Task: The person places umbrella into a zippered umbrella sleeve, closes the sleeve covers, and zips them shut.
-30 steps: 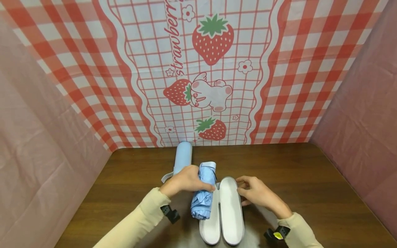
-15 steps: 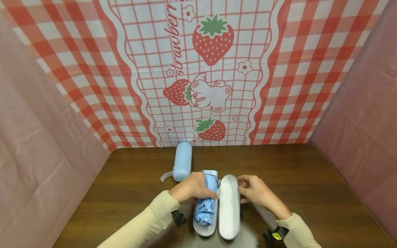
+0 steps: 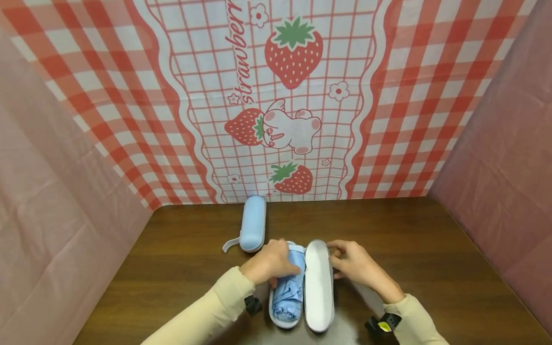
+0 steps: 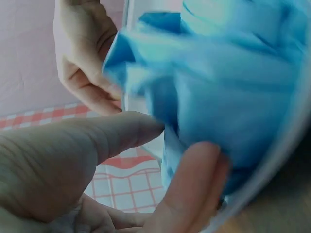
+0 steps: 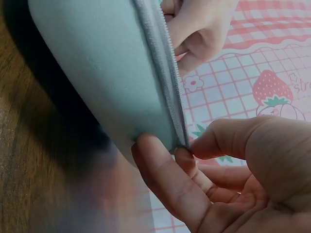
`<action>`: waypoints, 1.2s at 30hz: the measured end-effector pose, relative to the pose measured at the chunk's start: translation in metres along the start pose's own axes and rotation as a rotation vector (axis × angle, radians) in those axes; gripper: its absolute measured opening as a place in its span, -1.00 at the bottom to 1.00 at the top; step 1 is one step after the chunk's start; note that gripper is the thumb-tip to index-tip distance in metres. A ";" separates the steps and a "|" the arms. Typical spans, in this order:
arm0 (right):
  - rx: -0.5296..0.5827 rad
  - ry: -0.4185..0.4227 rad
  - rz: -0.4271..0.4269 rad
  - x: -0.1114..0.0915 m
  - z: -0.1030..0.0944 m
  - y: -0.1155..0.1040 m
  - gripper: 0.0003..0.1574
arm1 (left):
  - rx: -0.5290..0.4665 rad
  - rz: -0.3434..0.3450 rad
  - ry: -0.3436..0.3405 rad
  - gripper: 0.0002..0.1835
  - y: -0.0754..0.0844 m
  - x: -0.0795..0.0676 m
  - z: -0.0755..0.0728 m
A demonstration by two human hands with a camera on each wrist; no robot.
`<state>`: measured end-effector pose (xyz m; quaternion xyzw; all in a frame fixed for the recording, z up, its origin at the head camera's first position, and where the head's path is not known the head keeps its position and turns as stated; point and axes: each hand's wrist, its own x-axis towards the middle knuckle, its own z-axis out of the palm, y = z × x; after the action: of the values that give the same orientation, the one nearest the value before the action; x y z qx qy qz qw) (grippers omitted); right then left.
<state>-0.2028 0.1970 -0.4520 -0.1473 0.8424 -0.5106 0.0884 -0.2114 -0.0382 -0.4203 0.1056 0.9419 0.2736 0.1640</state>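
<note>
A zip case lies spread in two halves, its white-lined right half (image 3: pixel 319 287) bare inside. In the left half (image 3: pixel 283 325) lies a blue folded umbrella (image 3: pixel 288 294), its fabric crumpled. My left hand (image 3: pixel 271 261) holds the umbrella near its far end, thumb and fingertips against the fabric (image 4: pixel 228 92) in the left wrist view. My right hand (image 3: pixel 355 263) pinches the outer rim of the right half near its far end. The right wrist view shows its thumb and fingers at the zip edge (image 5: pixel 167 63), with the pale green outer shell (image 5: pixel 97 63) facing the camera.
A second, closed light-blue case (image 3: pixel 253 223) with a wrist strap (image 3: pixel 230 244) lies behind my left hand, near the back edge of the brown wooden table (image 3: pixel 388 230). A strawberry-printed checked cloth (image 3: pixel 297 96) hangs behind, with pink cloth (image 3: pixel 496 158) at the sides.
My left hand has lowered the umbrella from above the case into its left half. Both case halves have shifted slightly, while my right hand has stayed at the rim.
</note>
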 end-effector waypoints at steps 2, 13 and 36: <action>0.003 0.004 -0.014 0.000 0.000 -0.001 -0.45 | 0.009 -0.010 0.004 -0.41 0.001 0.000 0.003; 0.001 0.017 -0.071 0.000 0.000 -0.005 -0.48 | 0.132 0.007 0.069 -0.06 0.007 0.006 0.012; -0.061 0.097 -0.069 0.001 0.000 -0.004 -0.49 | -0.026 0.036 0.079 -0.34 -0.016 0.006 0.005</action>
<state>-0.2033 0.1954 -0.4483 -0.1540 0.8553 -0.4941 0.0251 -0.2170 -0.0473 -0.4345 0.1093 0.9419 0.2928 0.1230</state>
